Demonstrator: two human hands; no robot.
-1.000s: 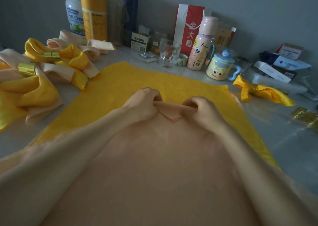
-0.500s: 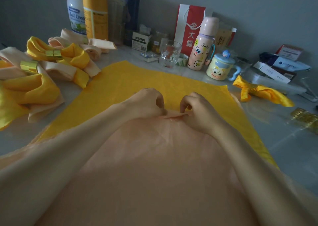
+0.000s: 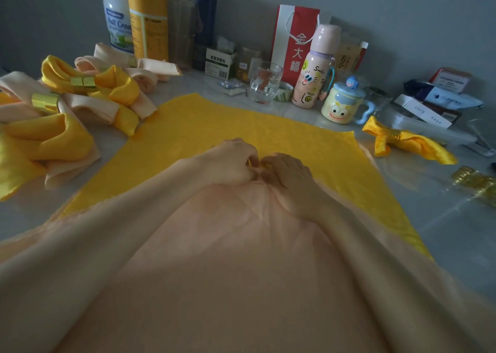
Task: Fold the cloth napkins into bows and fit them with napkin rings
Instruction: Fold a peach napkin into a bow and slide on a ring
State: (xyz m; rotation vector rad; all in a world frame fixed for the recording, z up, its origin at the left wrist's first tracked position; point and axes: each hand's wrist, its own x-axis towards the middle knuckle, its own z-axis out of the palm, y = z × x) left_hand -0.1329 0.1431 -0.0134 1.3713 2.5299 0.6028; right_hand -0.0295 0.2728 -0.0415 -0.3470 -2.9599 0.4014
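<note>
Together, left hand [image 3: 230, 162] and right hand [image 3: 290, 180] pinch peach napkin [image 3: 228, 258] tip.

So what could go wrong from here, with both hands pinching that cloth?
The left hand and right hand pinch the peach napkin at one spot only, over the yellow napkin; the layers might slip apart and pleat unevenly. The glass mug stands close to the yellow napkin's far edge, so tugging the cloth could nudge it.
</note>
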